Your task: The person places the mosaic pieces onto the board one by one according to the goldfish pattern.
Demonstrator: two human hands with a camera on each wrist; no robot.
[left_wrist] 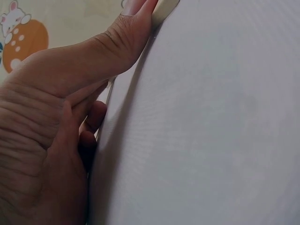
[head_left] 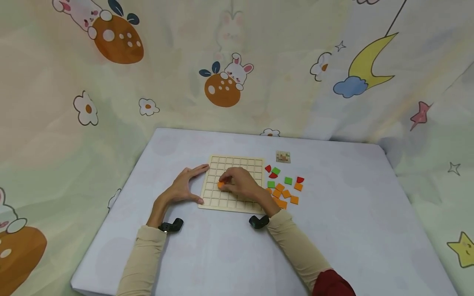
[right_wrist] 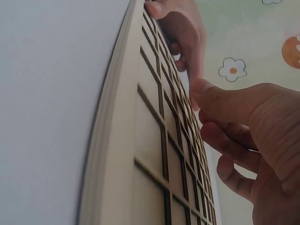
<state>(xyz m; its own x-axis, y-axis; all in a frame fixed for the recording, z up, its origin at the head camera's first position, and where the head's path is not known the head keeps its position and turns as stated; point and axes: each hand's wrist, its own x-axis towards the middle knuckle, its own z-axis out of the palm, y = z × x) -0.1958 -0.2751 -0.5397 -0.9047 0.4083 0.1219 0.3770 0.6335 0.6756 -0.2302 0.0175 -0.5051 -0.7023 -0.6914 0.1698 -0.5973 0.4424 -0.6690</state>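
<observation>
A pale wooden grid board (head_left: 237, 204) lies on the white table. My left hand (head_left: 181, 185) is at its left side, thumb and forefinger spread, the thumb against the near left corner and the forefinger at the edge higher up. In the left wrist view the thumb (left_wrist: 126, 40) touches the board's rim (left_wrist: 164, 11). Over the middle of the grid, my right hand (head_left: 240, 181) pinches a small orange tile (head_left: 220, 185) between thumb and fingertips, low over the squares. The right wrist view shows the pinching hand (right_wrist: 248, 126) beside the grid, its fingers covering the tile.
Right of the board lie loose tiles: several orange squares (head_left: 286, 193), green squares (head_left: 288, 180) and red quarter-round pieces (head_left: 300, 179). Behind them is a small patterned card (head_left: 283, 157). Dark wrist cameras (head_left: 259, 222) sit below the hands. A printed cloth backdrop (head_left: 177, 74) stands behind the table.
</observation>
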